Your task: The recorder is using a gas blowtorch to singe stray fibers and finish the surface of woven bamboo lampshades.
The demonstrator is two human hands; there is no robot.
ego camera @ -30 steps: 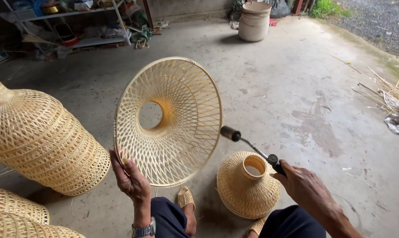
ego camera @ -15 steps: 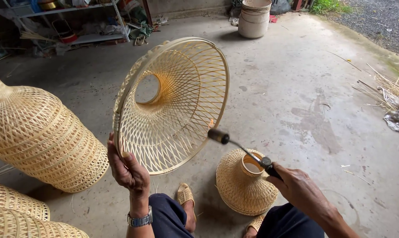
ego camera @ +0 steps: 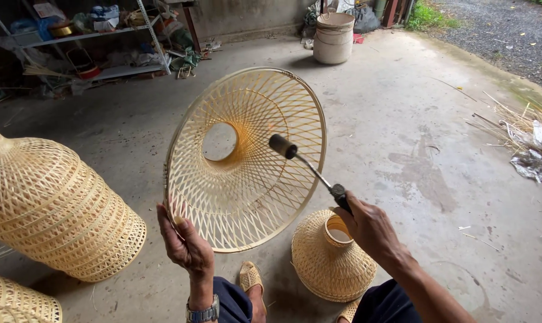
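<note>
Bamboo woven into a pale, shallow cone-shaped lampshade [ego camera: 247, 161] is held up over the concrete floor [ego camera: 402, 137], the left hand [ego camera: 184, 242] gripping its rim at seven o'clock. The right hand [ego camera: 369, 227] is clenched on a slim black-tipped metal torch [ego camera: 310, 164] whose long axis runs toward ten o'clock, tip inside the shade. Four woven pieces show: this one, a small domed shade [ego camera: 331, 257] and two large ribbed baskets [ego camera: 55, 206].

pale yellow lattice-woven shade [ego camera: 247, 179], grey floor [ego camera: 402, 119]

Colourful packets [ego camera: 46, 9] – red, white, blue – on the far-left metal shelf [ego camera: 73, 37].
</note>
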